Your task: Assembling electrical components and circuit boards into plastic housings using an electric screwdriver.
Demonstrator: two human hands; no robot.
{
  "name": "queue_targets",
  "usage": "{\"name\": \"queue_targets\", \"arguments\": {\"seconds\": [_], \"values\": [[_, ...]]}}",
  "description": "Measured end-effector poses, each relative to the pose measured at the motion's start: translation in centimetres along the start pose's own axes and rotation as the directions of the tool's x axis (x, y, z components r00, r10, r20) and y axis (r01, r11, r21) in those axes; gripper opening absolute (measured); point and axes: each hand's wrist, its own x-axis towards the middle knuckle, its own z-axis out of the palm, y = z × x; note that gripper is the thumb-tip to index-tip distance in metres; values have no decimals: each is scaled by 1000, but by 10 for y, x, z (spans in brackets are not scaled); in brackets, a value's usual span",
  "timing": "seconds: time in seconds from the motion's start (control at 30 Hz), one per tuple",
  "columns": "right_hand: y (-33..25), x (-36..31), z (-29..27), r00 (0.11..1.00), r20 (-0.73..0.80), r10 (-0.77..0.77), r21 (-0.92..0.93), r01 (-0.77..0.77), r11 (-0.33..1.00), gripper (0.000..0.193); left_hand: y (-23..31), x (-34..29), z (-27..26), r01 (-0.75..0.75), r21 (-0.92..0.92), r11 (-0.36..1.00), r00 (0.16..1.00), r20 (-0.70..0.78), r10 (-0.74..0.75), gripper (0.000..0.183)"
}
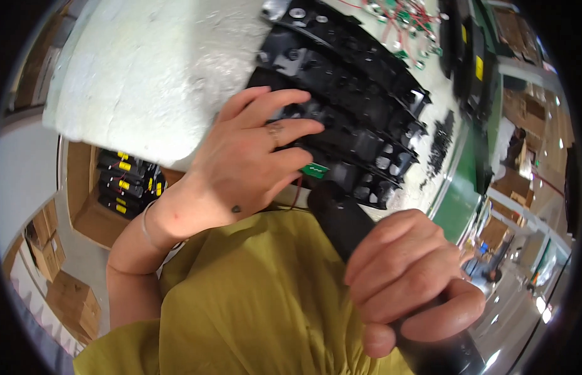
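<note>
My left hand (259, 147) rests with spread fingers over a row of black plastic housings (341, 87) on the table. Its index finger and thumb are beside a small green circuit board (315, 170), which has a red wire (298, 192) hanging from it. My right hand (413, 275) is wrapped round a thick black cylindrical tool (341, 219) that looks like an electric screwdriver. The tool slants up to the left, its front end close to the circuit board and the nearest housing. Its tip is hidden from view.
Loose green boards with red wires (403, 25) lie at the far right. A heap of small black pieces (440, 144) sits right of the housings. Black parts with yellow labels (478, 65) stand beyond. At lower left, an open cardboard box (84, 206) holds similar parts.
</note>
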Motion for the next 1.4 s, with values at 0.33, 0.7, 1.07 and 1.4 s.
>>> {"name": "queue_targets", "arguments": {"seconds": [0.33,0.7,1.07,1.4], "values": [[-38,-42,-50,941,-334,-50,-52,35,998,20,10,4,-6,51,140,989,997,57,-59,23],[-28,-113,-142,331,-847,-416,-504,-251,827,31,22,33,-11,26,95,995,996,81,-34,23],[-35,-116,-139,385,-822,-419,-490,-105,865,31,41,70,2,-112,33,993,984,144,106,22],[-39,-116,-135,405,-804,-436,-514,-106,851,29,45,79,14,-182,2,983,972,149,180,23]]}}
